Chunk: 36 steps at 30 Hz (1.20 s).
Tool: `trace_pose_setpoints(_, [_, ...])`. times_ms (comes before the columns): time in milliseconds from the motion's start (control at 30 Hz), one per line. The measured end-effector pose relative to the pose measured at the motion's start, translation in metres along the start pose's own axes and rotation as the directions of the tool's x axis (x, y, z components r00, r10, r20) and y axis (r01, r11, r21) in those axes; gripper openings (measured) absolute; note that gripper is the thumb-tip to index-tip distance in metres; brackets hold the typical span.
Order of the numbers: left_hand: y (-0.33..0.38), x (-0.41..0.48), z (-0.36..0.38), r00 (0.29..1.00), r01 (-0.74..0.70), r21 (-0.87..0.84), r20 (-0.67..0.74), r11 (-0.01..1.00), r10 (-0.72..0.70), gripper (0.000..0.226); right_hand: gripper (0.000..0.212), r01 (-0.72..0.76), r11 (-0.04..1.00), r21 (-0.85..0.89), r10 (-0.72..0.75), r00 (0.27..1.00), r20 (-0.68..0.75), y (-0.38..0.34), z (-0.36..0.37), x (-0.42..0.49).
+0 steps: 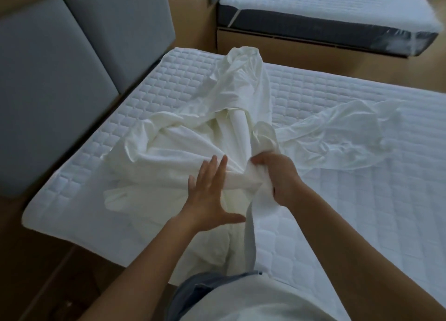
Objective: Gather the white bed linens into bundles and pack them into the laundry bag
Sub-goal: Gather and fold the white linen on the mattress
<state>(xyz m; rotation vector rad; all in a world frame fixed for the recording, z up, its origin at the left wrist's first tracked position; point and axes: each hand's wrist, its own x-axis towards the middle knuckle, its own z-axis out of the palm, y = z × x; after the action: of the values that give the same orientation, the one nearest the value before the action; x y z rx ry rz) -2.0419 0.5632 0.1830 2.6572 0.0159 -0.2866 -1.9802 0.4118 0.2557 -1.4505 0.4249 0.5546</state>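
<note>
A crumpled white bed sheet point(193, 127) lies in a loose heap across the quilted mattress point(362, 188), with one part trailing off to the right. My right hand point(277, 175) grips a bunched fold of the sheet near the heap's front. My left hand point(210, 192) is spread flat with straight fingers, pressing on the sheet just left of that fold. A strip of the sheet hangs down from my right hand toward my body. No laundry bag is in view.
A grey padded headboard point(72, 55) stands along the left of the bed. A second bed point(325, 14) with a quilted mattress sits at the back right, across a strip of wooden floor point(362, 72). Floor also shows at the lower left.
</note>
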Motion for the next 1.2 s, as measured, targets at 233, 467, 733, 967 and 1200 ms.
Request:
trace_pose_setpoints(233, [0.039, 0.048, -0.006, 0.979, 0.123, -0.840, 0.015, 0.528, -0.205, 0.025, 0.015, -0.094, 0.992, 0.083, 0.097, 0.995, -0.029, 0.006, -0.053, -0.003])
trace_pose_setpoints(467, [0.105, 0.028, -0.001, 0.933, 0.353, -0.933, 0.357, 0.069, 0.048, 0.029, 0.069, 0.498, 0.867, -0.037, -0.493, 0.841, -0.224, 0.044, -0.079, 0.002])
trace_pose_setpoints(733, [0.090, 0.020, -0.018, 0.940, 0.338, -0.940, 0.339, -0.038, -0.030, 0.029, 0.071, 0.457, 0.839, -0.297, -0.388, 0.883, 0.263, 0.060, -0.058, 0.003])
trace_pose_setpoints(967, [0.039, -0.002, -0.010, 0.984, 0.177, -0.949, 0.173, 0.262, -0.038, 0.036, 0.018, 0.371, 0.757, -0.538, -0.404, 0.913, 0.061, 0.073, -0.016, 0.019])
trace_pose_setpoints(1200, [0.045, 0.013, 0.053, 0.958, 0.106, -0.388, 0.287, 0.915, 0.011, 0.136, 0.019, 0.265, 0.947, -0.181, -0.293, 0.945, -0.148, 0.062, -0.056, 0.003])
